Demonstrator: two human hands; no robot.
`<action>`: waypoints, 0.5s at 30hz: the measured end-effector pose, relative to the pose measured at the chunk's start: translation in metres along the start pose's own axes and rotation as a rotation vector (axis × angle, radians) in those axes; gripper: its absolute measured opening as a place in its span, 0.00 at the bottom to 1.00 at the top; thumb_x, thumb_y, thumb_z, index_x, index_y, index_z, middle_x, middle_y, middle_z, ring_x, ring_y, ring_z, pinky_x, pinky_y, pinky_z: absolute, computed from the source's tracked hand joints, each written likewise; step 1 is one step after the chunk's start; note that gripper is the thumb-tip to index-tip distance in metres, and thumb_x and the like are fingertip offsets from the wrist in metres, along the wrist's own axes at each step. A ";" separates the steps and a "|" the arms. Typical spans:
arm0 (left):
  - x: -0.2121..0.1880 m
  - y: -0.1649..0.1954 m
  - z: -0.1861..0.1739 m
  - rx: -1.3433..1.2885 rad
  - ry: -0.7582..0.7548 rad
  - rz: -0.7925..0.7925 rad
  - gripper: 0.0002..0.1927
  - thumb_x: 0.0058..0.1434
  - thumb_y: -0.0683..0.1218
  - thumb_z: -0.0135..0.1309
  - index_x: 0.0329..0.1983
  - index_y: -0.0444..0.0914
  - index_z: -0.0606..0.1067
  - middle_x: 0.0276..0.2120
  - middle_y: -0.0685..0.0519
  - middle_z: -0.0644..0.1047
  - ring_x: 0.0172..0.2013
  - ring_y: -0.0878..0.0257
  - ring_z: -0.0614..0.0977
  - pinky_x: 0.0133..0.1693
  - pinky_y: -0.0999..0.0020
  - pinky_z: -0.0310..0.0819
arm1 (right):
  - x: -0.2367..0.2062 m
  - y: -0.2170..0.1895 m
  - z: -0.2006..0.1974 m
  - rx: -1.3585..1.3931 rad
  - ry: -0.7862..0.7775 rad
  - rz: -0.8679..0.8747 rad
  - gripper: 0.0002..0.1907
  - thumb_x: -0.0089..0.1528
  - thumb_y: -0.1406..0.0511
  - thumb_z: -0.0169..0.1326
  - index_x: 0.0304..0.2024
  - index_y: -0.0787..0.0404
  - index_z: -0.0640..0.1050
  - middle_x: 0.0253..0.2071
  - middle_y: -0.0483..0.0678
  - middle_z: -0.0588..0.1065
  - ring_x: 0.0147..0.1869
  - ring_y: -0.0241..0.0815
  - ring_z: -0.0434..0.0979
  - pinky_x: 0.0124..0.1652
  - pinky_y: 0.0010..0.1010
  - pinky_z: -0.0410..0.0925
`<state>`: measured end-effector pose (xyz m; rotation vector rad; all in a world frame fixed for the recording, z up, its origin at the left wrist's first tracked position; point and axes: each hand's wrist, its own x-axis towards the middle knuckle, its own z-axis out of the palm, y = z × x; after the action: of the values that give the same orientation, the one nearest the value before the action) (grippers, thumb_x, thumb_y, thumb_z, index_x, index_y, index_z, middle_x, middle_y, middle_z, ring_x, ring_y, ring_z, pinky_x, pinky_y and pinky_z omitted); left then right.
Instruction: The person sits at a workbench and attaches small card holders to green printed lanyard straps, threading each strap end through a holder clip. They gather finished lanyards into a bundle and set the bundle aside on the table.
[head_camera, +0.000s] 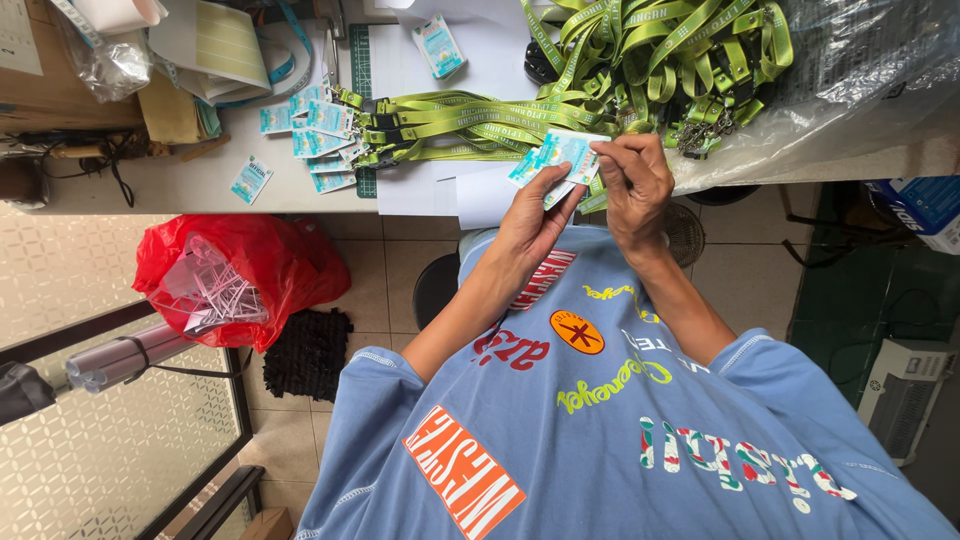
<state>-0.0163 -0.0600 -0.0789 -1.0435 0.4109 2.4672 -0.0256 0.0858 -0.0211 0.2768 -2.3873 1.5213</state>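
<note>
Head view: both hands meet above the lap, at about twelve o'clock from the blue shirt (600, 420). The left hand (533, 222) pinches a small stack of teal-and-white cards (558, 157), long axis running ten to four o'clock; the right hand (633, 185) closes its fingers on their top edge. Beyond, on the table (170, 185), green lanyards (470, 120) lie with loose cards (318, 125) at ten o'clock.

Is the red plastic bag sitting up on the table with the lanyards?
No, the red plastic bag lies on the tiled floor below the table, while the green lanyards rest on the tabletop.
</note>
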 end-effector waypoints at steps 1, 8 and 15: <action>0.001 -0.001 -0.001 -0.017 0.002 -0.007 0.12 0.61 0.39 0.60 0.47 0.32 0.73 0.46 0.48 0.77 0.49 0.59 0.81 0.50 0.68 0.83 | -0.001 0.000 0.000 0.000 0.004 0.000 0.08 0.72 0.67 0.59 0.50 0.65 0.81 0.43 0.51 0.74 0.43 0.41 0.75 0.41 0.30 0.69; 0.005 0.000 -0.002 -0.085 -0.010 -0.025 0.12 0.61 0.38 0.61 0.46 0.31 0.73 0.45 0.47 0.78 0.47 0.59 0.82 0.47 0.72 0.84 | -0.010 0.016 0.010 0.250 0.077 0.121 0.10 0.70 0.66 0.61 0.47 0.66 0.74 0.44 0.49 0.76 0.44 0.34 0.74 0.44 0.25 0.68; 0.002 0.006 -0.004 -0.016 0.032 -0.002 0.13 0.61 0.38 0.60 0.47 0.30 0.73 0.45 0.47 0.78 0.46 0.59 0.83 0.46 0.73 0.84 | -0.014 0.028 0.012 0.256 0.016 0.070 0.11 0.72 0.67 0.60 0.46 0.66 0.71 0.45 0.51 0.77 0.46 0.36 0.75 0.47 0.25 0.70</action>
<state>-0.0181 -0.0663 -0.0821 -1.0903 0.4006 2.4591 -0.0232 0.0869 -0.0546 0.2367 -2.2091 1.8563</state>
